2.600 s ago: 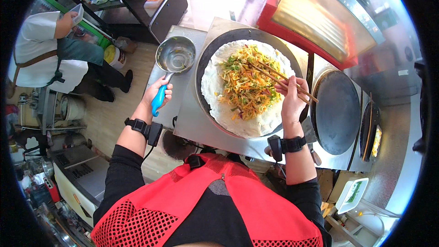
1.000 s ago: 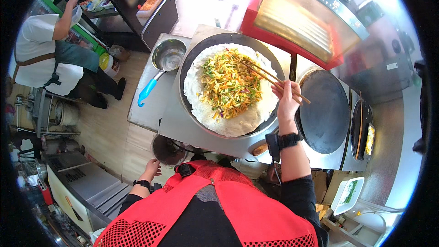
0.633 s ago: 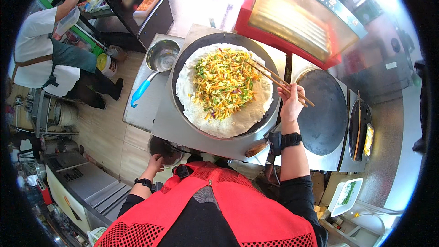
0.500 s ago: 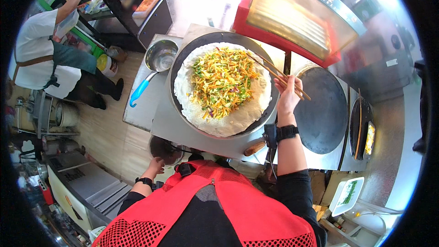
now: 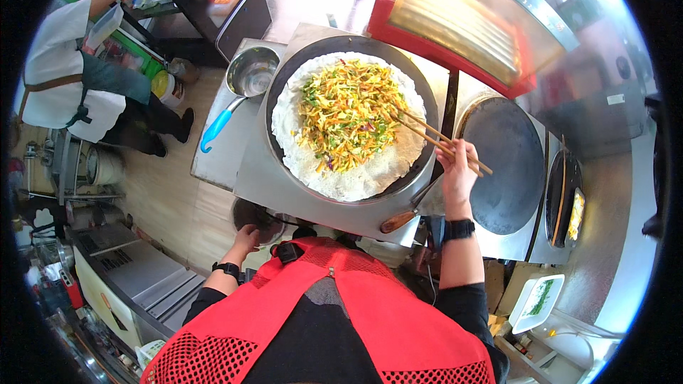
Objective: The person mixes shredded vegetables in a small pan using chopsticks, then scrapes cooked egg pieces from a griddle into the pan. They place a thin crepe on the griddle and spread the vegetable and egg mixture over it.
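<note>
Right hand (image 5: 457,162) raised over the right rim of the round dark griddle (image 5: 427,92), fingers pinched together around a pair of long wooden chopsticks (image 5: 434,140); tips of the sticks angled to the far left, resting in the heap of shredded yellow, orange and green vegetables (image 5: 348,114). Black watch (image 5: 459,228) strapped on that wrist. Left hand (image 5: 245,240) low at the near left, below the counter edge, fingers loosely curled against a dark round container (image 5: 250,213); cannot tell whether gripping or merely touching. Thin white round crepe (image 5: 359,178) spread almost across the whole griddle, vegetable heap lying on its middle and far part, just left of the pinching fingers and touched only by the stick tips. Wooden-handled scraper (image 5: 405,215) lying at the near right rim of the griddle, just beside the right wrist. Second empty round dark griddle (image 5: 509,167) to the right, directly behind the right hand. Small steel saucepan with a blue handle (image 5: 242,82) on the steel counter to the far left, well apart from both hands. Red-framed glass display case (image 5: 469,21) on the far side. White rectangular tray with green herbs (image 5: 537,302) at the near right. Another person in a white top and dark apron (image 5: 71,71) standing at the far left.
</note>
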A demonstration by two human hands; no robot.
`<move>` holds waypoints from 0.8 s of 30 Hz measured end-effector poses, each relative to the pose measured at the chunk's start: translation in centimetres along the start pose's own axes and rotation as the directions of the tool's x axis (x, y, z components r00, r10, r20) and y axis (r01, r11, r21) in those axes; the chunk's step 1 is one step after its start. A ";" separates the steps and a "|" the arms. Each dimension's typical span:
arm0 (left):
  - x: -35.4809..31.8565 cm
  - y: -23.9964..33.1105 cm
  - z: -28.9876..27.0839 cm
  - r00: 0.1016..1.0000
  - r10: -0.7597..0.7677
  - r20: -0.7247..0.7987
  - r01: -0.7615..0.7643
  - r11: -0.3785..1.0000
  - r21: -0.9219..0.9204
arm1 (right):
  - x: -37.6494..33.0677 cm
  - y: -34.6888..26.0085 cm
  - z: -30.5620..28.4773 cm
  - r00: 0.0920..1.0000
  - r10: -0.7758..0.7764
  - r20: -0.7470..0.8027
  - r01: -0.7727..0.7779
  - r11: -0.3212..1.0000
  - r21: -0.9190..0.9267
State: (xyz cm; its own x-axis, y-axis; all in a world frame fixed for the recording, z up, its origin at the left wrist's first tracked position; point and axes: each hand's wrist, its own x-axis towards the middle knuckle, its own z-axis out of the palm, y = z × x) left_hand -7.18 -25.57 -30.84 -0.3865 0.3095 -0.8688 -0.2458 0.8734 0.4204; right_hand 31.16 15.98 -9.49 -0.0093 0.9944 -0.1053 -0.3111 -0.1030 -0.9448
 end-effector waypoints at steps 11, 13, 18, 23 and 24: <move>-0.2 0.2 -1.1 0.998 -0.055 -0.024 0.055 0.998 0.024 | -6.1 -1.7 -0.7 0.993 0.021 0.118 -0.014 0.998 -0.062; 0.5 -0.3 -0.9 0.999 0.030 -0.041 -0.029 0.999 0.019 | -6.2 -2.0 -0.8 0.984 0.057 0.168 -0.041 0.994 -0.098; 0.2 0.5 -0.1 0.996 0.084 -0.027 -0.083 0.996 0.033 | -5.1 -2.3 4.4 0.986 0.013 0.166 0.015 0.985 -0.172; 0.4 -0.3 -1.2 1.000 0.022 0.002 -0.022 1.000 0.022 | -1.9 1.2 9.9 0.971 0.013 0.238 -0.010 1.000 -0.012; 0.4 -0.7 -1.4 1.000 0.017 -0.011 -0.017 1.000 0.003 | -1.1 1.5 10.4 0.973 0.009 0.231 -0.008 1.000 -0.006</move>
State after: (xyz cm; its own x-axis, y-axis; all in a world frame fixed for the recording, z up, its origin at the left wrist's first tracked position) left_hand -8.44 -26.63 -31.14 -0.4002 0.3198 -0.8588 -0.2366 0.8693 0.4340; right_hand 20.80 14.99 -7.50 -0.2312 0.9721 -0.0392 -0.3055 -0.1108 -0.9457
